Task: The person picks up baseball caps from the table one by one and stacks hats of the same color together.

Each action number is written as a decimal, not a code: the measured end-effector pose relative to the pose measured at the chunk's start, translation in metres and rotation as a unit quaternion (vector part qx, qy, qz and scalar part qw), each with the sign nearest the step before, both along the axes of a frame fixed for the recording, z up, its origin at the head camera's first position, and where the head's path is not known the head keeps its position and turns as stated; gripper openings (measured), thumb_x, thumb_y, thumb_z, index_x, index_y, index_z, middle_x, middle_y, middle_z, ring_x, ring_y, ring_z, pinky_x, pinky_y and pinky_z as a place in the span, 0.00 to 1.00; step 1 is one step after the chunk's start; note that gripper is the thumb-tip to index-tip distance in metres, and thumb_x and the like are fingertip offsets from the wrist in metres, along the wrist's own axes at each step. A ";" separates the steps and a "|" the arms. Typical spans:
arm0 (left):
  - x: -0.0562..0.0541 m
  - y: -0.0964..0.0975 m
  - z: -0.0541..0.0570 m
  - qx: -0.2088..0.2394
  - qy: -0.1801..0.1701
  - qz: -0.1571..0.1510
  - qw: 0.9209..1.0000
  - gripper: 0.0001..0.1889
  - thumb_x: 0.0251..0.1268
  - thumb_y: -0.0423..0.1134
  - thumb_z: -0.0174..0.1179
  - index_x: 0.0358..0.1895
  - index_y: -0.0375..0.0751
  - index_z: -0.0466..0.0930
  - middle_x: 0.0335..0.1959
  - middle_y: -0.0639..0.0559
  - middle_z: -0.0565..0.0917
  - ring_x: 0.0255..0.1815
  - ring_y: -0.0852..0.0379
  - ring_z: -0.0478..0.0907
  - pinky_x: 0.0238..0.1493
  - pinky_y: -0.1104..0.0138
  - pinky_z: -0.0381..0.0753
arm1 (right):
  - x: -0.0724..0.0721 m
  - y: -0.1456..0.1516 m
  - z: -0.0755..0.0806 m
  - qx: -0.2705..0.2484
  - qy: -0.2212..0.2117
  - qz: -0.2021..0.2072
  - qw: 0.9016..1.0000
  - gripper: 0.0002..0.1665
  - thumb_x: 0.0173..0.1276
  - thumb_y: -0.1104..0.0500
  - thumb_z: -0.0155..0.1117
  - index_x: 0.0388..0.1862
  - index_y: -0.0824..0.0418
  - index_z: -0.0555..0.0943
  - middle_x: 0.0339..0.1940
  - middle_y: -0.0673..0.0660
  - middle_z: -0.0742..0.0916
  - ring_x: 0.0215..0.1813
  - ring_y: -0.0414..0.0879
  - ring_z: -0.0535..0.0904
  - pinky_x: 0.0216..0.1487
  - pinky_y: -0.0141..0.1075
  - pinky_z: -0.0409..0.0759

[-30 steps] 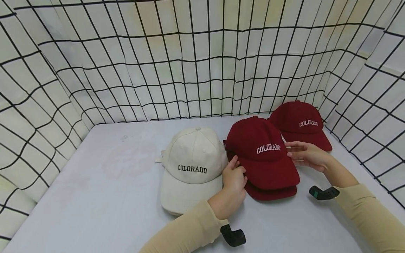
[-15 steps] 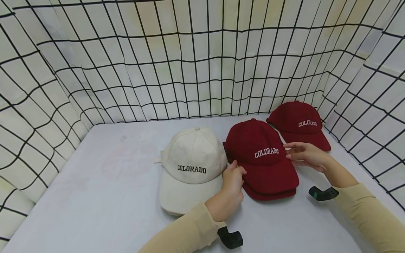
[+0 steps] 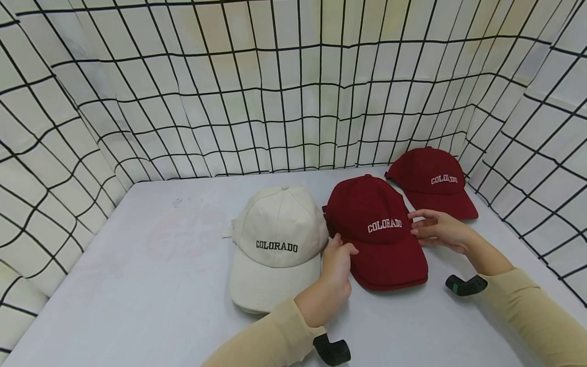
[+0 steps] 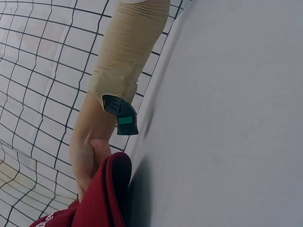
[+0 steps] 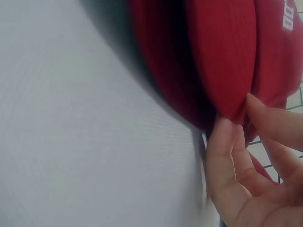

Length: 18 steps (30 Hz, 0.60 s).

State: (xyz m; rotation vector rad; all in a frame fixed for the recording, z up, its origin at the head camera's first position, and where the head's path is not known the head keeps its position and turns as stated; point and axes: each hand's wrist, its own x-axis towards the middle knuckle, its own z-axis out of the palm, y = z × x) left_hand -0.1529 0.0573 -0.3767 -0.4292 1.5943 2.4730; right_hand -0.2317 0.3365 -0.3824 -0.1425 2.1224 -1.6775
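Two red caps lettered COLORADO are stacked at centre right in the head view. The upper red cap covers the other, and only a thin edge of the lower red cap shows under its brim. My left hand grips the upper cap's left side where brim meets crown, its thumb along the edge. On the opposite side my right hand pinches the edge. The right wrist view has that thumb on top and fingers beneath the upper brim. The left wrist view lacks the left hand.
A cream COLORADO cap sits directly left of the stack, near my left forearm. Behind and right stands another red cap. Black-gridded white walls enclose the white table at the back and sides.
The upper red cap has come down over the lower one, and the gap between their brims has nearly closed in the head view. Both hands have lowered slightly with it.
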 end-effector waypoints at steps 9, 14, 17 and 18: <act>-0.003 -0.004 0.000 -0.023 -0.004 -0.025 0.999 0.42 0.55 0.26 0.51 0.77 0.22 0.53 0.81 0.36 0.53 0.82 0.39 0.44 0.79 0.51 0.50 | 0.000 -0.001 0.000 0.018 0.010 -0.001 1.000 0.19 0.74 0.66 0.62 0.60 0.51 0.75 0.50 0.57 0.80 0.48 0.41 0.82 0.50 0.39 0.85; -0.005 -0.004 -0.002 -0.021 -0.003 -0.028 0.999 0.41 0.56 0.26 0.51 0.77 0.20 0.52 0.81 0.34 0.53 0.82 0.38 0.44 0.79 0.51 0.50 | 0.000 -0.002 0.000 0.025 0.013 0.001 1.000 0.20 0.74 0.65 0.62 0.63 0.55 0.74 0.51 0.58 0.79 0.48 0.42 0.82 0.51 0.39 0.85; -0.006 -0.005 -0.003 -0.022 -0.001 -0.029 0.999 0.41 0.55 0.26 0.51 0.77 0.20 0.52 0.81 0.34 0.53 0.82 0.39 0.43 0.79 0.52 0.50 | 0.000 -0.003 -0.001 0.028 0.014 0.000 1.000 0.21 0.74 0.65 0.62 0.64 0.57 0.73 0.52 0.59 0.79 0.48 0.42 0.82 0.51 0.40 0.85; -0.006 -0.005 -0.003 -0.022 -0.001 -0.028 0.999 0.41 0.55 0.26 0.51 0.77 0.20 0.52 0.81 0.34 0.53 0.82 0.39 0.43 0.79 0.52 0.50 | 0.000 -0.003 -0.001 0.030 0.015 0.000 0.999 0.22 0.74 0.65 0.62 0.64 0.58 0.73 0.52 0.59 0.79 0.48 0.42 0.82 0.51 0.40 0.85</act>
